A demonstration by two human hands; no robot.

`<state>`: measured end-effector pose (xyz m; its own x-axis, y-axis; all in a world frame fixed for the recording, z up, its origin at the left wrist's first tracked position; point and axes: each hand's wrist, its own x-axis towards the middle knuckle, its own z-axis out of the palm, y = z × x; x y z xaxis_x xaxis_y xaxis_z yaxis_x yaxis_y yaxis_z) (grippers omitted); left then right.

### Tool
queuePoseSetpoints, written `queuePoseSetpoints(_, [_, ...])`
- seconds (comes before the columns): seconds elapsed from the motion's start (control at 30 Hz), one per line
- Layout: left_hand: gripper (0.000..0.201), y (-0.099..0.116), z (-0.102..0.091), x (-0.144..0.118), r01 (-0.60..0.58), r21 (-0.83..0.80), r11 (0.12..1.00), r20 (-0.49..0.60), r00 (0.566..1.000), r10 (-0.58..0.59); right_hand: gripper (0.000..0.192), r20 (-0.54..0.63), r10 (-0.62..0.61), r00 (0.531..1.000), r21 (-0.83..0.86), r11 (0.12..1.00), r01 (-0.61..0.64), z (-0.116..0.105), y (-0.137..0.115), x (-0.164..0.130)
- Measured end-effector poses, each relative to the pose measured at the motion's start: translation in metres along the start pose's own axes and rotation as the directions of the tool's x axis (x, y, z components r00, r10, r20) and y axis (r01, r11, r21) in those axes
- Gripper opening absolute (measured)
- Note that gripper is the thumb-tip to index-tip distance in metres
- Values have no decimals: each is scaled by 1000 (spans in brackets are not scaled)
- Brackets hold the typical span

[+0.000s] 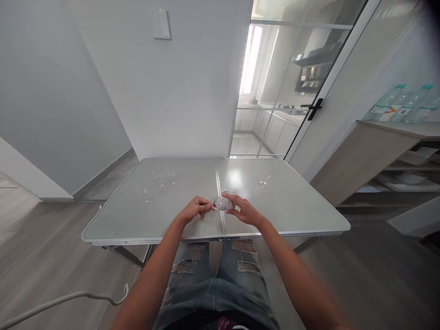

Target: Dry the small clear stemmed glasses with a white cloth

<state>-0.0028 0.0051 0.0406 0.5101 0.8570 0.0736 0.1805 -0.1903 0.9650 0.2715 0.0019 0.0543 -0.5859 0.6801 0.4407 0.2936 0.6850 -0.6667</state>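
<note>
A clear stemmed glass (220, 204) is held tilted on its side over the middle seam of the table. My left hand (196, 209) is closed at its left end, fingertips pinched there. My right hand (243, 211) wraps round the bowl end from the right, with a whitish cloth (235, 191) showing at its fingers. How far the cloth reaches into the bowl is hard to make out. To the left stand several clear glasses, among them one glass (172, 176) at the back and another glass (142, 190) nearer the left edge. On the right half sits one more stemmed glass (264, 179).
The pale folding table (295, 211) has a metal rim and rounded corners. Behind it are a wall (185, 91) and a glazed door (268, 82). At right, a shelf unit (385, 146) carries plastic bottles (392, 107). A white cable (79, 295) hangs at lower left.
</note>
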Motion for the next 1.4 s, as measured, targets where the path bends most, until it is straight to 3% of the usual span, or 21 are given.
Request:
queuePoseSetpoints(0.07, [45,-6,3,1,-114,167,979,-138,981,138,54,-58,38,998,52,998,-35,8,6,2])
queuePoseSetpoints(0.17, [35,-20,13,2,-229,529,817,-251,877,409,64,-176,196,965,266,953,-145,26,13,8])
queuePoseSetpoints(0.27, [30,-29,17,-1,-211,759,616,-191,832,521,77,-208,418,884,533,806,-256,43,12,15])
queuePoseSetpoints(0.37, [29,-28,16,-6,-199,829,523,-121,849,515,79,-192,583,790,650,678,-343,49,5,20])
queuePoseSetpoints(0.43, [29,-24,15,-8,-201,795,573,-124,870,476,80,-178,600,780,647,669,-366,46,0,21])
queuePoseSetpoints(0.5, [32,-18,14,-8,-179,677,713,-182,899,399,82,-161,522,838,603,724,-335,41,-3,21])
queuePoseSetpoints(0.57, [38,-13,11,-7,-115,441,890,-250,937,245,81,-141,384,913,519,814,-262,34,-4,18])
queuePoseSetpoints(0.63, [47,-8,5,-6,11,120,993,-209,978,15,78,-113,247,962,369,910,-191,28,-3,12])
queuePoseSetpoints(0.7, [53,-2,-2,-6,203,-145,969,-30,977,-209,72,-58,130,990,163,979,-119,22,0,6])
queuePoseSetpoints(0.77, [55,3,-7,-8,379,-264,887,152,924,-350,67,31,43,999,-14,999,-43,16,3,1])
queuePoseSetpoints(0.83, [55,7,-9,-9,452,-281,847,224,889,-400,65,96,4,995,-98,995,5,11,4,-1])
queuePoseSetpoints(0.87, [54,8,-8,-9,433,-267,861,204,898,-389,66,105,1,994,-104,995,10,10,4,-2])
queuePoseSetpoints(0.93, [53,9,-3,-8,309,-189,932,88,951,-298,64,64,12,998,-54,999,-9,8,0,-1])
queuePoseSetpoints(1.0, [53,7,3,-7,125,-23,992,-75,989,-126,58,-23,55,998,81,995,-53,9,-6,2])
queuePoseSetpoints(1.07, [49,4,9,-6,-51,232,971,-187,978,96,58,-90,152,984,278,953,-121,12,-12,6])
queuePoseSetpoints(1.1, [45,2,11,-6,-123,376,918,-216,952,216,62,-105,221,970,383,909,-165,14,-14,8])
queuePoseSetpoints(1.17, [36,-3,15,-6,-219,644,733,-187,884,428,70,-102,397,912,555,784,-279,19,-16,12])
queuePoseSetpoints(1.27, [29,-11,18,-8,-284,844,455,-29,823,567,67,-78,673,735,658,589,-470,25,-17,14])
queuePoseSetpoints(1.3, [28,-12,19,-9,-296,861,413,9,821,570,65,-76,720,690,663,554,-505,27,-18,14])
queuePoseSetpoints(1.33, [27,-13,20,-9,-296,864,407,18,826,563,65,-84,734,674,661,547,-513,28,-19,14])
queuePoseSetpoints(1.4, [28,-12,21,-9,-257,828,498,-46,854,518,69,-121,674,729,646,611,-458,29,-22,13])
